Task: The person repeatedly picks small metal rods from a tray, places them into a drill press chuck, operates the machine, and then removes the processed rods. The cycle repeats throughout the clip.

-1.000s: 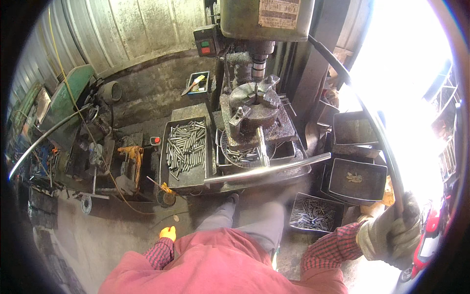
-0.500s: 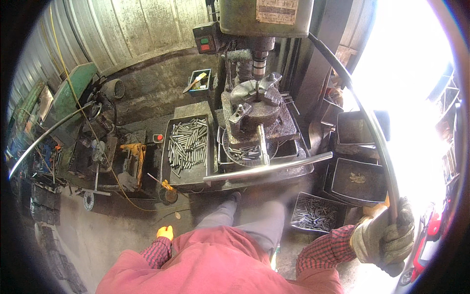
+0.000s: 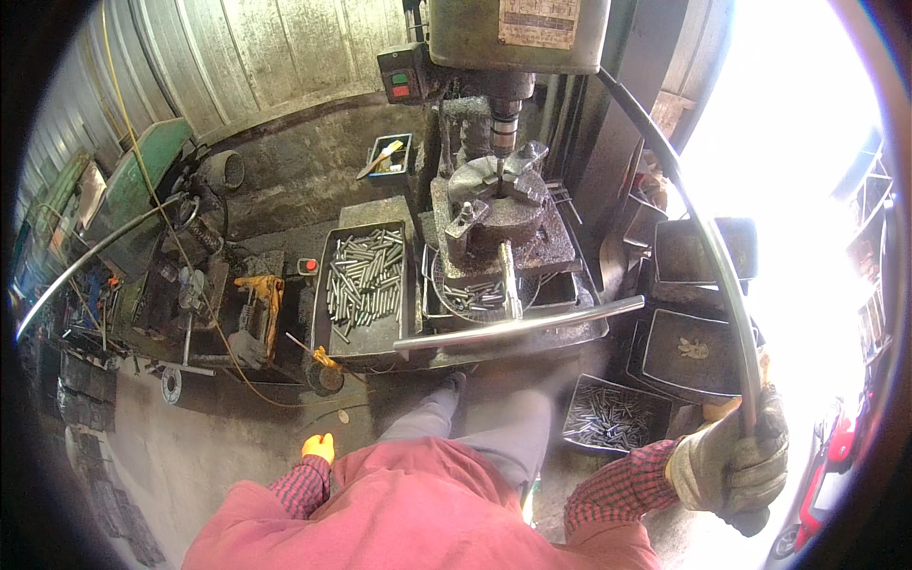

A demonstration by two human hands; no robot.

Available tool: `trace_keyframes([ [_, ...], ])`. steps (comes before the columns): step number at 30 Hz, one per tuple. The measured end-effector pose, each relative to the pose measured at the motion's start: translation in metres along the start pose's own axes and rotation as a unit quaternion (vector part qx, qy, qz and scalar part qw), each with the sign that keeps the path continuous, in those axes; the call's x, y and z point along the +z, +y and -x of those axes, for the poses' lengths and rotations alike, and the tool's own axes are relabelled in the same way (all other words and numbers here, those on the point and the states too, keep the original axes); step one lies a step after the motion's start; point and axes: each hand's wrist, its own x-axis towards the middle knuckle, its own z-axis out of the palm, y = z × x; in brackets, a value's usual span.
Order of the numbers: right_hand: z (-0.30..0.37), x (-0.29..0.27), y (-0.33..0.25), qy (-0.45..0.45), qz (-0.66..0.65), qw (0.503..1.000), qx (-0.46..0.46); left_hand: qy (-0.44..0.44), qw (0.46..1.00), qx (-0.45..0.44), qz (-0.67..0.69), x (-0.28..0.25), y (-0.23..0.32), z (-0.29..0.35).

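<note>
My right hand (image 3: 736,461), in a grey work glove, is closed round the lower end of a long curved metal lever (image 3: 714,249) that runs down from the drill press head (image 3: 522,36). Under the head, the drill chuck (image 3: 503,128) points its bit into the middle of a round clamping fixture (image 3: 499,195). My left hand (image 3: 319,447), in an orange-yellow glove, hangs by my left side away from the bench. Its fingers are curled, and their inner side is hidden. A bright metal bar (image 3: 522,325) crosses in front of the fixture.
Left of the press, a metal tray (image 3: 328,344) holds many short metal pins (image 3: 366,275). More pins fill a bin (image 3: 608,413) by my right leg. Dark bins (image 3: 698,353) stand at the right. A switch box (image 3: 403,74) and a small tray with a brush (image 3: 388,157) are behind.
My right hand and the lever's lower end have shifted slightly left. My left hand has barely moved. The fixture and trays look the same.
</note>
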Motion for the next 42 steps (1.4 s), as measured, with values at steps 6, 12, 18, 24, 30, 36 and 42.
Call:
trace_keyframes([
  [6,0.016,0.01,0.024,-0.048,-0.736,0.655,0.164,0.0,1.0,0.001,-0.008,0.0,-0.005,-0.002],
  [12,0.024,0.021,0.016,0.161,-0.885,0.299,0.319,0.006,1.0,0.004,-0.007,0.002,-0.007,0.0],
  [18,0.018,0.017,0.008,0.17,-0.896,0.264,0.315,-0.004,1.0,0.005,-0.005,0.0,-0.007,0.003],
  [24,0.007,0.021,0.004,0.142,-0.9,0.287,0.295,-0.011,1.0,0.007,-0.016,0.005,-0.008,0.0],
  [30,-0.003,0.026,0.004,0.125,-0.899,0.31,0.282,-0.032,0.999,-0.004,-0.002,0.016,-0.007,-0.006],
  [36,-0.012,0.031,0.004,0.122,-0.898,0.32,0.278,-0.065,0.998,-0.018,-0.009,0.021,-0.014,-0.011],
  [42,-0.012,0.035,0.001,0.126,-0.892,0.33,0.282,-0.056,0.998,-0.02,-0.01,0.021,-0.013,-0.006],
])
